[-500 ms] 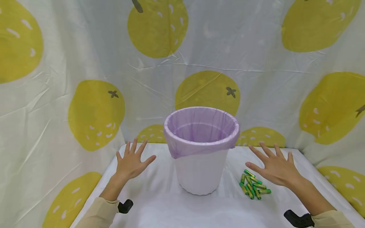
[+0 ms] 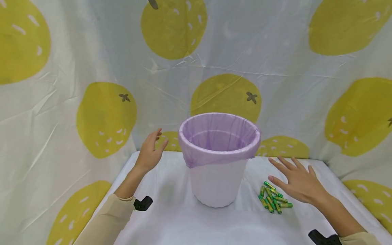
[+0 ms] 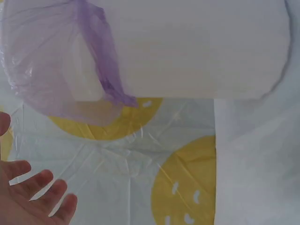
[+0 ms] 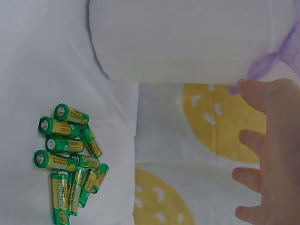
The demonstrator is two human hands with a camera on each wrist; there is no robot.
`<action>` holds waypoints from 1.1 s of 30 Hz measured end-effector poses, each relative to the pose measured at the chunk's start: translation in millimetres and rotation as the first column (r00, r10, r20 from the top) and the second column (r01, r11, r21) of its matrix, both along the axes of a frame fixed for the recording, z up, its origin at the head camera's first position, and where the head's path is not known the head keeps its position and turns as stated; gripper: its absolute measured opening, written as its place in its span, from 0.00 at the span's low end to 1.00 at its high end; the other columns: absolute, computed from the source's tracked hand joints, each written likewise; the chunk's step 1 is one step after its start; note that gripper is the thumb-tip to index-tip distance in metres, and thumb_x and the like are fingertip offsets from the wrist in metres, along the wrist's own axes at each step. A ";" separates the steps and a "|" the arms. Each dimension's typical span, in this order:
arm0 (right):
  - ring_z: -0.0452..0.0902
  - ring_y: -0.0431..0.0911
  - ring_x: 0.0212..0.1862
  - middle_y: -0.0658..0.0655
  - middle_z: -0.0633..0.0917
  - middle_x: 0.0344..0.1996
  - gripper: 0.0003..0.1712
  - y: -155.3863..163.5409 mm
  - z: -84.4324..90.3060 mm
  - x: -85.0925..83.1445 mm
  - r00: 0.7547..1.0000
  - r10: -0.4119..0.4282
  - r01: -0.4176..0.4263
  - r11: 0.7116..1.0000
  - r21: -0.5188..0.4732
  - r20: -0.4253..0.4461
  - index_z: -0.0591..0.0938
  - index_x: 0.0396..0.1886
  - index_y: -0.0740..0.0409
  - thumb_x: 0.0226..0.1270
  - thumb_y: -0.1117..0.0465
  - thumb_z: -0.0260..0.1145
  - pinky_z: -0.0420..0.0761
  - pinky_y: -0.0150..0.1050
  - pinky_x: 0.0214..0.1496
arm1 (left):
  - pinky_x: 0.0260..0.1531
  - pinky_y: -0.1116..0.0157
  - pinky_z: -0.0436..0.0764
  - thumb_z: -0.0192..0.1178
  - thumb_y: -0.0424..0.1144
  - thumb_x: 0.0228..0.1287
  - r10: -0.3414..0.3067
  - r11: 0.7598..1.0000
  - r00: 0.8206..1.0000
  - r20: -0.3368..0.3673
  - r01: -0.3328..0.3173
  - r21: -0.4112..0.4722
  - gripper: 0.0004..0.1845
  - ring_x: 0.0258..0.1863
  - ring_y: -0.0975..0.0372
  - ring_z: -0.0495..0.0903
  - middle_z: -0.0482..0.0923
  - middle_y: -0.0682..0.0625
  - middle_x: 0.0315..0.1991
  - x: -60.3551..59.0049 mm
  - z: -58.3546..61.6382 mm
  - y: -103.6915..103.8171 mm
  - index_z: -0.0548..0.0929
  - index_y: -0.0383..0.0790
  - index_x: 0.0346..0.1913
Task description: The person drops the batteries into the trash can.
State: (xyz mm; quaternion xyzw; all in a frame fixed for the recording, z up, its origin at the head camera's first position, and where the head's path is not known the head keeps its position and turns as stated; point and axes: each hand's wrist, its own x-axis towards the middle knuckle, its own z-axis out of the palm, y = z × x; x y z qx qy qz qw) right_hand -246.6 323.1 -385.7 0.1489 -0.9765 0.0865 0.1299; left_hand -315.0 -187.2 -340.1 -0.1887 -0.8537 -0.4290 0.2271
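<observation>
Progress reads as near zero: nothing gripped, nothing visibly sorted. Left hand (image 2: 149, 155) is open, fingers loosely extended, left of the bin (image 2: 218, 183), not touching it. Right hand (image 2: 300, 183) is open, fingers spread, nearest the batteries (image 2: 273, 199), also empty. Batteries lie in one loose pile on the counter (image 2: 171, 226), lower right of the head frame. Done: bin stands upright at centre, purple liner (image 2: 219, 137) folded over its rim. Left, my judgement: all handling of the pile. Can't see the bin's bottom.
</observation>
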 end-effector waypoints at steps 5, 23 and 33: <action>0.61 0.75 0.69 0.69 0.70 0.72 0.40 -4.3 -8.3 0.1 0.996 0.041 -0.046 0.997 -0.066 -0.075 0.69 0.78 0.49 0.75 0.36 0.61 0.54 0.83 0.59 | 0.51 0.54 0.81 0.51 0.45 0.82 -0.093 0.964 0.989 0.111 0.062 0.259 0.24 0.51 0.49 0.80 0.78 0.39 0.53 -1.9 26.8 17.1 0.72 0.35 0.72; 0.74 0.67 0.58 0.63 0.81 0.59 0.28 -9.9 -53.8 12.6 0.983 0.018 -0.065 0.965 -0.253 -0.182 0.80 0.64 0.55 0.72 0.45 0.69 0.71 0.73 0.49 | 0.35 0.64 0.84 0.61 0.41 0.75 -0.229 0.878 0.935 0.272 0.078 0.473 0.23 0.27 0.62 0.80 0.81 0.47 0.33 -11.9 48.0 54.5 0.76 0.28 0.65; 0.77 0.64 0.56 0.60 0.84 0.55 0.24 -15.3 -72.0 19.0 0.985 -0.005 -0.047 0.954 -0.298 -0.174 0.84 0.59 0.55 0.70 0.48 0.72 0.73 0.70 0.51 | 0.33 0.71 0.82 0.62 0.35 0.74 -0.282 0.822 0.910 0.305 0.064 0.566 0.20 0.29 0.63 0.78 0.80 0.46 0.38 -13.0 43.6 60.2 0.79 0.21 0.60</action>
